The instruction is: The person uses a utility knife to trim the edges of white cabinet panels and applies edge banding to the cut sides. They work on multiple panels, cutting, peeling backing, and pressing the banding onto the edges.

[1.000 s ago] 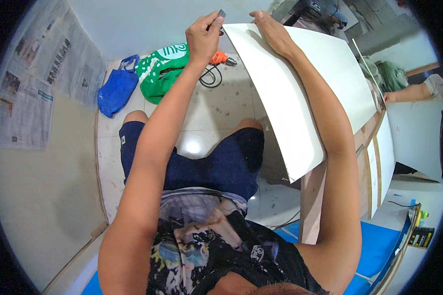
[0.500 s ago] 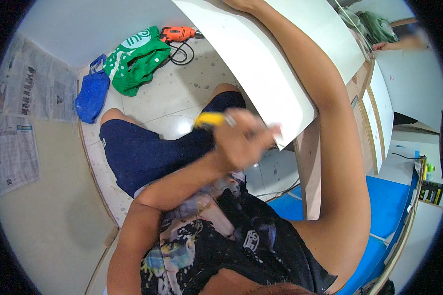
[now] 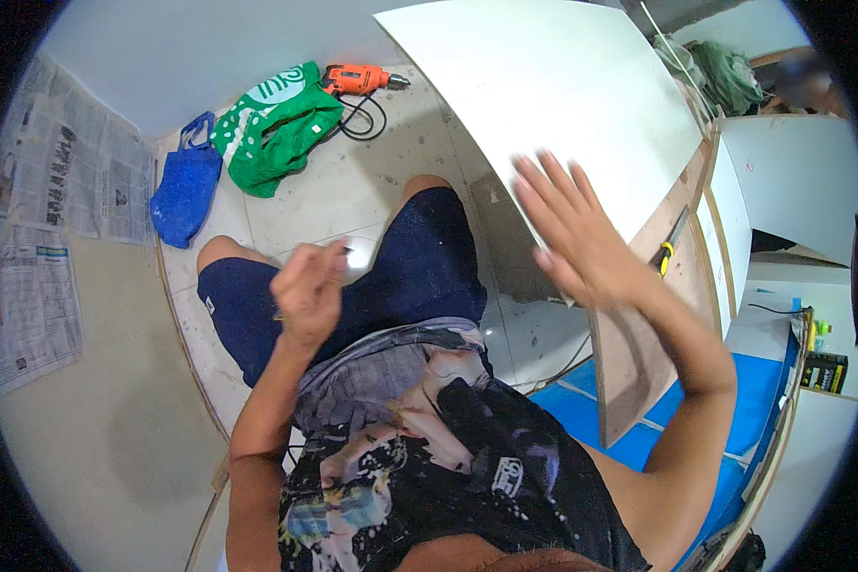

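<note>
My left hand (image 3: 310, 286) hovers over my lap above my dark blue shorts (image 3: 419, 267), fingers curled and blurred by motion; whether it holds anything is not visible. My right hand (image 3: 567, 234) is spread open, fingers apart, at the lower edge of a large white board (image 3: 553, 105) that leans up and away to the right. Whether the palm touches the board is unclear. Under the board stands a brown plywood panel (image 3: 639, 353), and a yellow-handled tool (image 3: 667, 253) lies on its top edge.
On the tiled floor lie an orange power drill (image 3: 357, 78) with its cord, a green bag (image 3: 276, 124) and a blue bag (image 3: 186, 191). Newspaper sheets (image 3: 57, 172) cover the left wall. White cabinet panels (image 3: 782, 191) and a blue mat (image 3: 763, 381) are on the right. Another person (image 3: 810, 81) is at top right.
My left hand came down from the board's top edge to my lap; the yellow tool seen in it half a second ago no longer shows. My right hand slid down to the board's lower edge.
</note>
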Action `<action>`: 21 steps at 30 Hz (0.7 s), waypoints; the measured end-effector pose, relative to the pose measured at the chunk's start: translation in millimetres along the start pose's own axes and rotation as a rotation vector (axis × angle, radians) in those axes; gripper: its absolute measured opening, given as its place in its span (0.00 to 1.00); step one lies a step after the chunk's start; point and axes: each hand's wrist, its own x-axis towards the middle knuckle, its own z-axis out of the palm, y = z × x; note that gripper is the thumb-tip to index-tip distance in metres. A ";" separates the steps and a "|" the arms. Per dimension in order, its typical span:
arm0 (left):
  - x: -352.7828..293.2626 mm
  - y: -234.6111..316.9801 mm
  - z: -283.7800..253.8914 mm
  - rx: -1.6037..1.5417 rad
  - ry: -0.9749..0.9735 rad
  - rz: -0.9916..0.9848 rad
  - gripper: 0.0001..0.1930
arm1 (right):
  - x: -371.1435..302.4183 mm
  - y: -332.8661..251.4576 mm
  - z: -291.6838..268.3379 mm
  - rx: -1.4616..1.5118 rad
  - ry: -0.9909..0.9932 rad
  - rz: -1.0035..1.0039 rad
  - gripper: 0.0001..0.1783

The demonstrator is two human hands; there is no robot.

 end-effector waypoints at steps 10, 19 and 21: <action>25.4 -38.7 -56.6 -0.041 0.195 -0.152 0.10 | -8.6 -29.5 -12.2 -0.022 -0.158 0.139 0.44; 43.8 -36.3 -73.5 0.003 0.064 -0.097 0.10 | 221.6 62.9 -21.9 -0.357 0.088 0.097 0.39; 54.8 -36.4 -69.8 -0.077 0.042 -0.134 0.10 | 278.3 69.3 -17.5 -0.220 -0.005 0.127 0.36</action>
